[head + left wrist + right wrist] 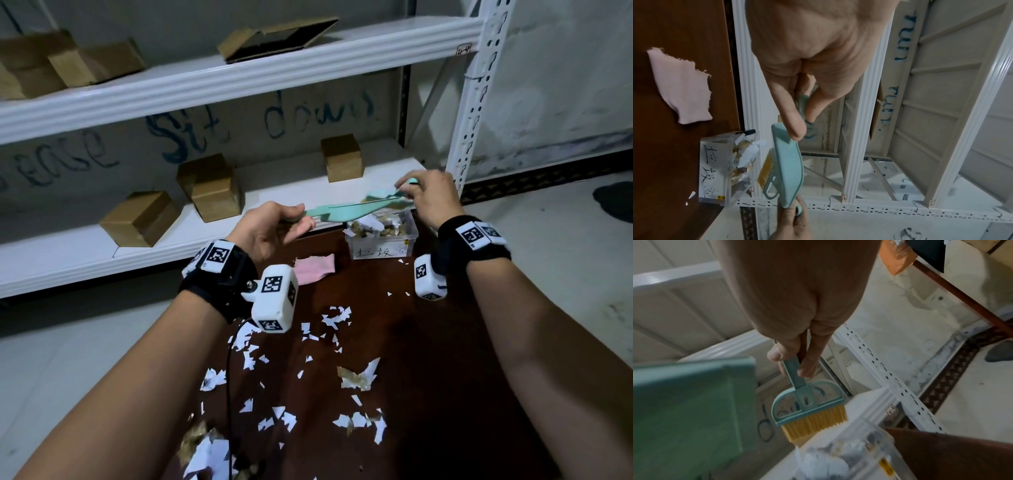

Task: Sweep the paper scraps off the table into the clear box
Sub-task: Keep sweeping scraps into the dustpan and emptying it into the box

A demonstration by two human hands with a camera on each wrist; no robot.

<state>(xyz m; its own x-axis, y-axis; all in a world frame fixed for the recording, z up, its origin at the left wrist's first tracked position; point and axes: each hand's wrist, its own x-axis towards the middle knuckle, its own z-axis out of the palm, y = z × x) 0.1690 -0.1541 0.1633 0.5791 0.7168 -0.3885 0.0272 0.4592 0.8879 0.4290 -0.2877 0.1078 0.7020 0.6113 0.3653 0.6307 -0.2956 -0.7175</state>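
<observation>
The left hand has its grip clamped on the dustpan handle, the right hand on the brush, both above the clear box. Tipping carelessly could spill scraps (many paper scraps litter the surface).

Bare forearms; black wrist straps with white square-coded marker blocks; thin black cable below the left wrist.

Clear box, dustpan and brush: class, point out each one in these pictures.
clear box (382, 249), head view, its labelled front wall.
dustpan (789, 164), left wrist view, its flat underside.
brush (816, 420), right wrist view, its yellow bristles.
</observation>
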